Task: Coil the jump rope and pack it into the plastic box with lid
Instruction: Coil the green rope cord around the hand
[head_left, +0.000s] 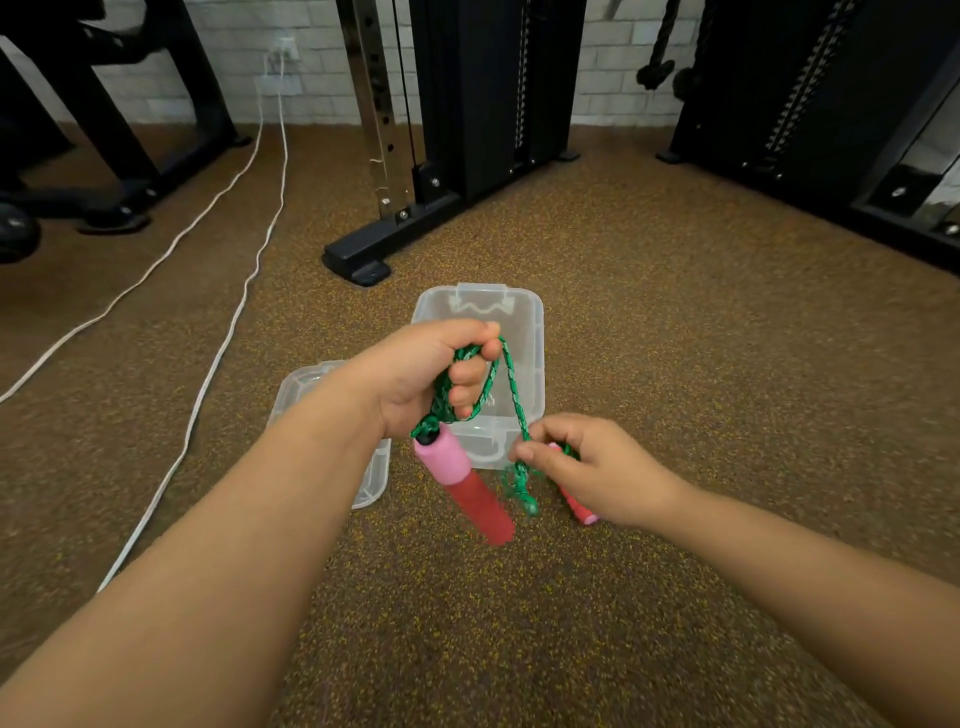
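One handle (462, 486) hangs upright, perhaps slightly tilted.

A gym, seen at floor level: brown speckled rubber flooring (675, 364) runs to a white brick wall (613, 57), along which black weight machines stand. The nearest frame (467, 104) carries a perforated steel upright (376, 104) and a cable, its foot bolted to a flat base. A second machine (810, 88) at right shows a toothed adjustment rail, with a thick black rope (662, 47) hanging beside it. A bench frame (114, 114) stands at left. Two white cords (249, 171) trail across the floor from a wall socket (283, 52).
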